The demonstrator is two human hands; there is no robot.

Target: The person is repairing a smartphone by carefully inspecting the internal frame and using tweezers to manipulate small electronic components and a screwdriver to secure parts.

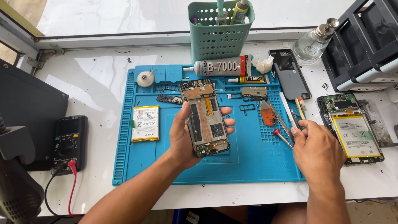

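right hand (317, 147): nearest, fingers pinched on tweezers (295, 120) over blue mat (257, 166). left hand (184, 139): clasps opened phone (205, 118), back off, above mat. loose battery (145, 123) lies left.

The white desk (95, 70) holds a big blue mat (248, 166). A black meter (69, 142) sits at the left. A green basket (219, 35) stands at the back. A glass bottle (313, 41), grey drawers (365, 45) and an open phone (351, 128) sit at the right.
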